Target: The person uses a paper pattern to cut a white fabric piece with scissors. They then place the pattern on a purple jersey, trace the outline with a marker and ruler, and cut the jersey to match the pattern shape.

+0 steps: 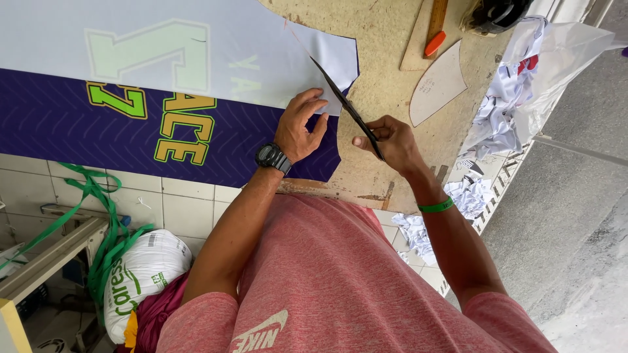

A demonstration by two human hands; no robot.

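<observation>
My left hand [299, 127], with a black watch on its wrist, presses flat on a printed fabric sheet [65, 124] that is purple below and white above, with green and yellow lettering. My right hand [391, 140], a green band on its wrist, grips black scissors [343, 101]. The blades point up and left along the white edge of the fabric [327, 55], right beside my left fingertips. The sheet lies on a worn wooden table [386, 65].
A curved cardboard template [437, 85] and a wooden ruler with an orange tip [435, 29] lie on the table beyond the scissors. White fabric scraps [504, 111] pile up at the right edge. A white sack [140, 274] and green straps [98, 202] sit on the tiled floor at left.
</observation>
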